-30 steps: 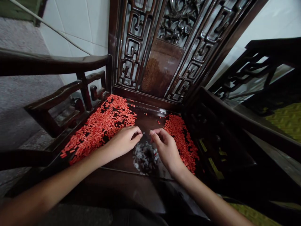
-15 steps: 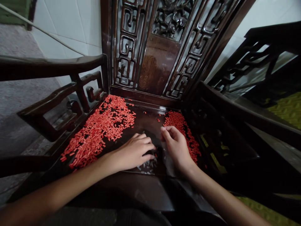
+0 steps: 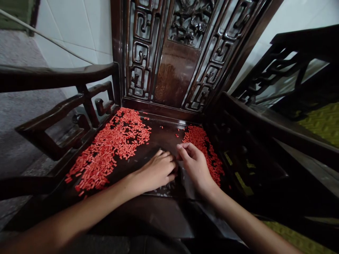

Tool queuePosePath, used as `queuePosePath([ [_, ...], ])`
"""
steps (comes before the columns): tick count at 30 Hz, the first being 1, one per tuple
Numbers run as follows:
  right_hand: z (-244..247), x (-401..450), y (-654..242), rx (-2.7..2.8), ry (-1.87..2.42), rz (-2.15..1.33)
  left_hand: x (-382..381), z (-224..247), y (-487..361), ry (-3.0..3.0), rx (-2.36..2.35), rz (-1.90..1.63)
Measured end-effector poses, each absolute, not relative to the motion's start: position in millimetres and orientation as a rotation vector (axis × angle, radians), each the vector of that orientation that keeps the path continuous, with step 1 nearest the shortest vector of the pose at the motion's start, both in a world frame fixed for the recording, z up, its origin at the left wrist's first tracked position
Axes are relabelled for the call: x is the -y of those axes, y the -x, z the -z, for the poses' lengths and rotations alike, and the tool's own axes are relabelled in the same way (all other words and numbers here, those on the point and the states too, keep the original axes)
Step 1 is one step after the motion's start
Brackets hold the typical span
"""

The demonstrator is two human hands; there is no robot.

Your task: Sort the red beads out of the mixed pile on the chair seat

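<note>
My left hand point(image 3: 160, 170) is palm down over the dark wooden seat, fingers curled and close together. Its fingertips are hidden near my right hand, so I cannot make out what they hold. My right hand point(image 3: 195, 165) is closed in a pinch, thumb against forefinger; what lies between them is too small to tell. Below my left hand lie several small translucent pieces point(image 3: 162, 191). Under my right wrist is what looks like clear plastic point(image 3: 189, 185). A big spread of short red tube-like pieces point(image 3: 113, 141) covers the left of the seat, and a smaller red heap point(image 3: 198, 137) lies at the right.
The seat belongs to a dark wooden chair with a carved openwork back point(image 3: 176, 76). Its left armrest point(image 3: 60, 76) and right armrest point(image 3: 265, 123) rise at both sides. Another dark carved piece of furniture point(image 3: 299, 67) stands at the right. A pale cable point(image 3: 50, 37) crosses the upper left.
My left hand has moved slightly right, its fingers drawing together close to my right hand. My right hand keeps its pinch. The whole view has shifted a little.
</note>
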State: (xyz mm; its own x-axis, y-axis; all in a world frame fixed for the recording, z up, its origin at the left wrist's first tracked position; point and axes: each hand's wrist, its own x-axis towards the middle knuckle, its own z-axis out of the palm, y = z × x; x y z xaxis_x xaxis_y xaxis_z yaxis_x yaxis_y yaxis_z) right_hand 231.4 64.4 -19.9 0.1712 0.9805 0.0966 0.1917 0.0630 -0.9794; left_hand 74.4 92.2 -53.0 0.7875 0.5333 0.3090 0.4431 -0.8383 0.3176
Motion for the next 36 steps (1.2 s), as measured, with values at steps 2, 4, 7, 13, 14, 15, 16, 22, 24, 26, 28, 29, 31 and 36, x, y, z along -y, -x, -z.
queuePosePath([
  [2,21,-64,-234,1.244,1.357,-0.925,-93,52,-74,-2.653,-0.806,-0.647],
  [4,21,-64,-236,1.259,1.359,-0.91,-96,51,-72,-2.451,-0.855,-0.754],
  [7,20,-63,-235,1.28,1.351,-0.909,-102,51,-70,-2.05,-0.822,-0.91],
  [13,15,-59,-230,1.306,1.308,-1.0,-103,50,-72,-1.644,-0.736,-1.112],
  [14,14,-59,-230,1.306,1.309,-1.008,-102,49,-72,-1.629,-0.739,-1.124],
  [15,13,-59,-230,1.306,1.312,-1.013,-101,49,-73,-1.623,-0.742,-1.134],
  [16,13,-58,-230,1.308,1.319,-1.016,-100,47,-72,-1.624,-0.748,-1.14],
  [22,8,-56,-236,1.413,1.365,-0.984,-96,42,-67,-1.732,-0.842,-1.174],
  [24,6,-55,-237,1.447,1.349,-0.992,-96,41,-66,-1.744,-0.841,-1.169],
  [26,5,-54,-238,1.458,1.333,-0.998,-95,41,-66,-1.755,-0.839,-1.157],
  [28,6,-54,-239,1.45,1.322,-1.014,-95,40,-65,-1.773,-0.853,-1.149],
  [29,7,-54,-239,1.445,1.317,-1.028,-95,40,-65,-1.779,-0.863,-1.152],
  [31,9,-54,-241,1.437,1.305,-1.061,-94,40,-65,-1.788,-0.881,-1.153],
  [36,13,-54,-245,1.399,1.311,-1.092,-95,43,-65,-1.778,-0.869,-1.155],
])
